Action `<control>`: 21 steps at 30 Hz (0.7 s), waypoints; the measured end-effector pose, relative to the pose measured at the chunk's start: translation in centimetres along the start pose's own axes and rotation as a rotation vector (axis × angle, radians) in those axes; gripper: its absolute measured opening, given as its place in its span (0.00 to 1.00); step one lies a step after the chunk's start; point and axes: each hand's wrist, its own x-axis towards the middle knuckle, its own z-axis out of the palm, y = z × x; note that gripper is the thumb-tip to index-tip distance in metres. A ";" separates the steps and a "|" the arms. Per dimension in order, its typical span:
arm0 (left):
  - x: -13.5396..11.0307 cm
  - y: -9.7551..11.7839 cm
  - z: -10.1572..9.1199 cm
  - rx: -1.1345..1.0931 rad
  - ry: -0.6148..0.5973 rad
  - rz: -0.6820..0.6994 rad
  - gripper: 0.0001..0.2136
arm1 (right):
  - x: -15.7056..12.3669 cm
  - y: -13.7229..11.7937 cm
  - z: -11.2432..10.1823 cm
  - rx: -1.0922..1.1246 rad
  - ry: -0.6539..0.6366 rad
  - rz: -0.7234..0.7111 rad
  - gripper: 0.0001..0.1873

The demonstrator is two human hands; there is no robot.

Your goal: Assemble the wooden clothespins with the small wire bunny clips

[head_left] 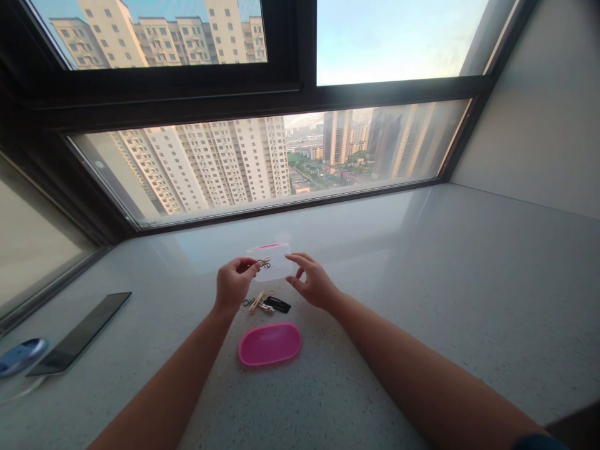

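My left hand (pixel 233 282) is closed in a pinch on a small brown hair tie or clip (pixel 264 264), held just in front of a clear plastic box (pixel 276 259). My right hand (pixel 313 281) hovers beside the box's right side with fingers curled and apart, holding nothing. On the counter under my hands lie several small hair accessories (pixel 262 305): a black clip, a beige clip and small rings. A pink oval lid (pixel 270 344) lies flat nearer to me.
The pale speckled stone counter (pixel 422 281) runs along a large window (pixel 262 162) with dark frames. A dark phone or tablet (pixel 79 334) and a blue round object (pixel 21 356) lie at the far left. A wall rises on the right.
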 end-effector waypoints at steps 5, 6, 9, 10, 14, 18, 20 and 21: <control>0.5 0.2 -0.1 0.004 -0.060 -0.005 0.15 | 0.4 -0.1 0.1 -0.059 -0.086 0.006 0.27; 0.6 0.3 -0.1 0.005 -0.068 -0.009 0.17 | 0.5 -0.2 0.1 -0.064 -0.101 0.012 0.27; 1.2 0.6 -0.2 0.028 -0.100 -0.007 0.20 | 1.0 -0.4 0.2 -0.060 -0.102 0.051 0.28; 1.4 0.7 -0.2 0.044 -0.113 -0.001 0.21 | 1.2 -0.5 0.2 -0.049 -0.099 0.064 0.29; 2.4 0.8 -0.2 0.142 -0.165 0.046 0.21 | 2.6 -0.5 0.0 0.011 -0.108 0.104 0.31; 2.8 1.2 0.1 0.306 -0.220 0.103 0.14 | 4.1 -0.1 -0.2 0.016 -0.134 0.145 0.32; 2.8 1.7 0.4 0.398 -0.260 0.137 0.10 | 4.7 0.2 -0.1 0.003 -0.142 0.171 0.33; 2.8 2.0 0.5 0.444 -0.283 0.152 0.08 | 4.9 0.2 -0.1 -0.025 -0.145 0.177 0.34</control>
